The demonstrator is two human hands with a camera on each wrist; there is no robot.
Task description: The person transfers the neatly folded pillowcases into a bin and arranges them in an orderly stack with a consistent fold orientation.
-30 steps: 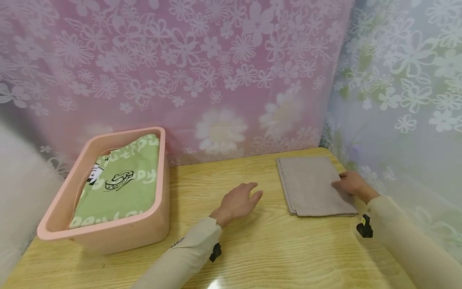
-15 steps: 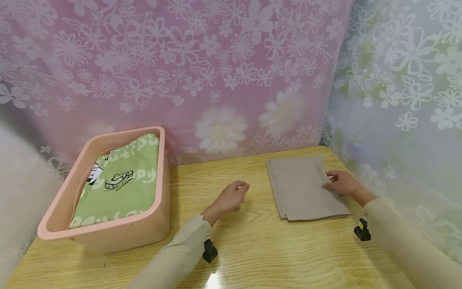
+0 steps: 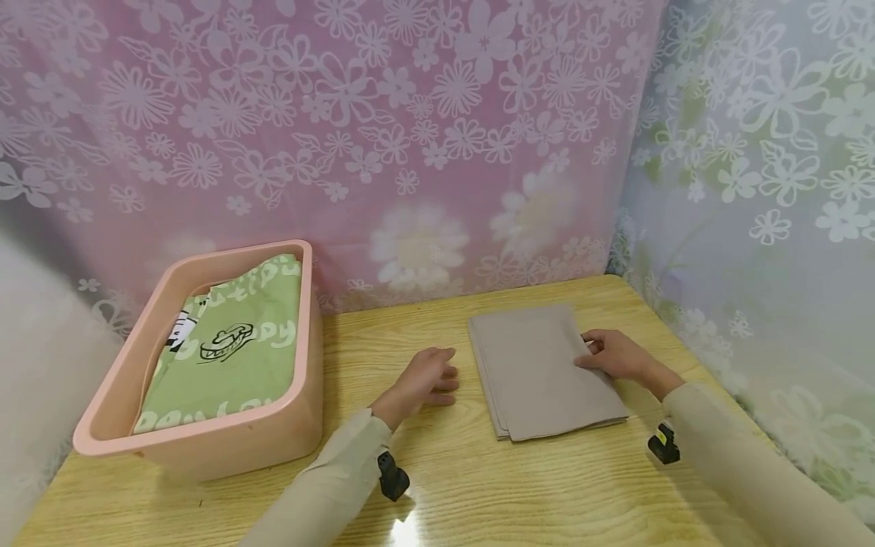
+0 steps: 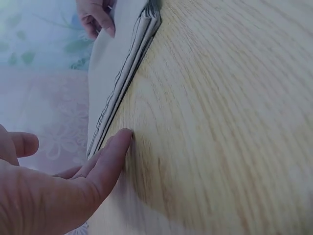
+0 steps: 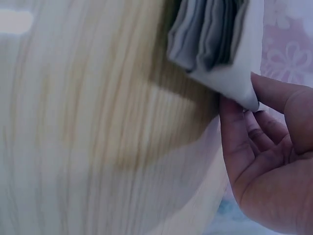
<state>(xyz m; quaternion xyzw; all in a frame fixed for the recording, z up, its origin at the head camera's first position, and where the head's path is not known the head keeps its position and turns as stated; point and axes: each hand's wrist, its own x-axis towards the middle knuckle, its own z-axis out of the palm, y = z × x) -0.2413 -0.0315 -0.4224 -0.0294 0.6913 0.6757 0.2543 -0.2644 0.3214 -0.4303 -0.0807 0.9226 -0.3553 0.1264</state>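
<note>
A folded taupe cloth (image 3: 536,372) lies on the wooden table, right of centre in the head view. My right hand (image 3: 615,355) pinches its right edge, thumb on top and fingers beneath; the right wrist view shows the pinched cloth edge (image 5: 230,85) with several stacked layers beside it. My left hand (image 3: 420,384) is just left of the cloth, fingers extended and holding nothing. In the left wrist view, the fingertips (image 4: 124,134) are low over the table, near the cloth's layered edge (image 4: 129,73).
A pink plastic tub (image 3: 311,395) stands at the left of the table (image 3: 465,494), with a folded green printed cloth (image 3: 266,365) inside. A pink flowered curtain (image 3: 410,152) hangs behind, and a pale flowered one (image 3: 766,228) along the right side.
My right hand has drawn the folded cloth leftward and slightly nearer across the table. My left hand has shifted a little to the left. The tub has stayed in place.
</note>
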